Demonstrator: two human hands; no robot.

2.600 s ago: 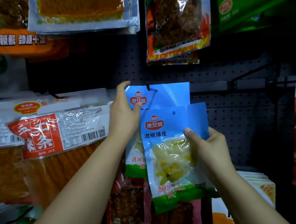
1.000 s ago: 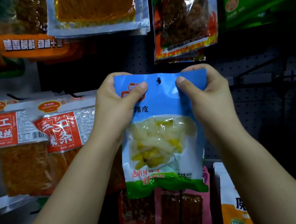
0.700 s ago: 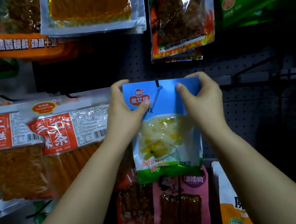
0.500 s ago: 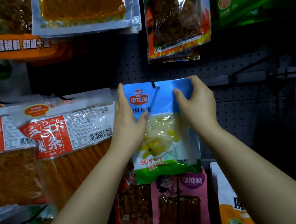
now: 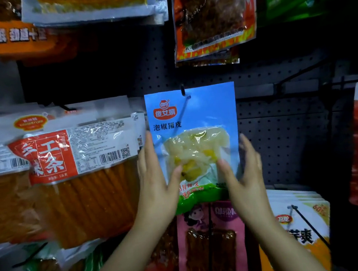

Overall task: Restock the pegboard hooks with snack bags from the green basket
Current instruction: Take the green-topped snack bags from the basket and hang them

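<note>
Dark wall (image 5: 338, 32) beside the display

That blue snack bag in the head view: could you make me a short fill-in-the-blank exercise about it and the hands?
1. The blue snack bag hangs from a black ____ through the hole near its top.
2. The band along the bag's bottom edge is ____.
3. The left hand and right hand are at the bag's ____ half.

Missing words: hook; green; lower

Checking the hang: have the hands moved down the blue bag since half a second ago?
Yes. Both the left hand and right hand slid down from the blue bag's top corners near the hook to its lower half.
</note>
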